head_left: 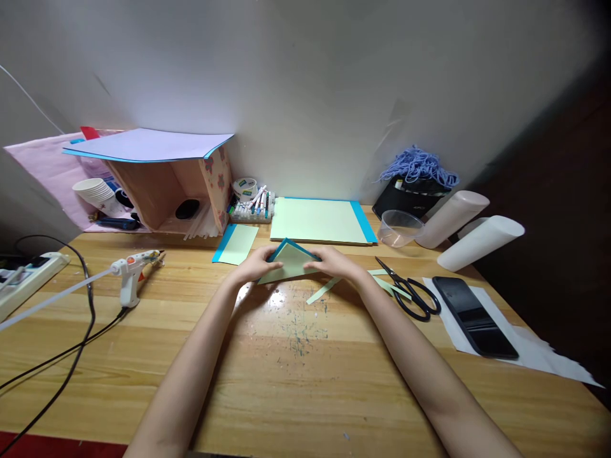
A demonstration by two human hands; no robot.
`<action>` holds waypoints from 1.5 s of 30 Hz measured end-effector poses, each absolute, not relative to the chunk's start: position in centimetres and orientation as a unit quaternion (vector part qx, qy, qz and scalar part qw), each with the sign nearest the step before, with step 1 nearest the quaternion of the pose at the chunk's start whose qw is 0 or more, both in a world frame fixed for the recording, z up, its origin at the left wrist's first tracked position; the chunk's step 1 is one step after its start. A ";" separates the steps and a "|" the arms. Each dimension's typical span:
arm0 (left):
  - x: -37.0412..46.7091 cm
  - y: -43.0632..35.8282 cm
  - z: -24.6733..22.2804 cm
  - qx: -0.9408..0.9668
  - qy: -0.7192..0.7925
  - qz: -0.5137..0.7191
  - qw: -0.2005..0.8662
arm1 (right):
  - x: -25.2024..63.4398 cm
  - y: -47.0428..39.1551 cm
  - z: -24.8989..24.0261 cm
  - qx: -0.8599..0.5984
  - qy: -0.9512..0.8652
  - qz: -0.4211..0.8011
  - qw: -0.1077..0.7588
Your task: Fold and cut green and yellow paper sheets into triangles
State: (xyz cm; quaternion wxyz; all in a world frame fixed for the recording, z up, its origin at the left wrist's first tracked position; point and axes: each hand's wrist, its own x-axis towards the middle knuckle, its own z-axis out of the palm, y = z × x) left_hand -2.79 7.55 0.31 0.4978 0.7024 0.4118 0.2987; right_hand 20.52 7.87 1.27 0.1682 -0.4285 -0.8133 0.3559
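A pale green piece of paper with a blue edge [287, 259] is held up above the table, its pointed corner toward the wall. My left hand [255, 266] pinches its left side, and my right hand [335, 262] pinches the right side. Beside my right hand lie narrow green paper strips [323, 291] and black-handled scissors [414, 296]. A small green and blue sheet [241, 244] lies behind my left hand. Farther back, a stack of larger green and blue sheets [317, 219] rests near the wall.
At the left are a glue gun [128, 273] with a black cable, a power strip [28, 283] and an open box [167, 191]. Markers [255, 208] stand by the wall. A clear tub [400, 229], white rolls [480, 243] and a phone [475, 316] are at the right.
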 end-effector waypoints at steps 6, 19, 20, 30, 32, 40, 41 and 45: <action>-3.8 7.0 1.4 0.691 0.460 0.220 0.513 | 21.4 8.0 2.4 -0.471 -0.730 0.450 0.206; -3.8 6.4 3.3 0.708 0.410 0.193 0.541 | 21.8 7.7 3.3 -0.430 -0.735 0.490 0.189; -3.9 6.4 3.3 0.712 0.407 0.193 0.538 | 21.9 7.7 3.5 -0.429 -0.736 0.491 0.182; -4.2 6.3 3.6 0.731 0.413 0.192 0.508 | 23.5 7.9 4.7 -0.412 -0.779 0.428 0.202; -4.2 6.3 3.7 0.730 0.417 0.191 0.507 | 23.9 7.9 4.8 -0.414 -0.763 0.454 0.204; -4.1 6.2 4.2 0.735 0.428 0.203 0.485 | 24.1 8.0 4.4 -0.416 -0.715 0.530 0.188; -4.1 6.1 4.2 0.733 0.434 0.204 0.483 | 24.0 8.0 4.3 -0.411 -0.712 0.538 0.189; -3.9 6.0 4.1 0.712 0.449 0.209 0.497 | 24.1 8.5 3.7 -0.408 -0.702 0.545 0.210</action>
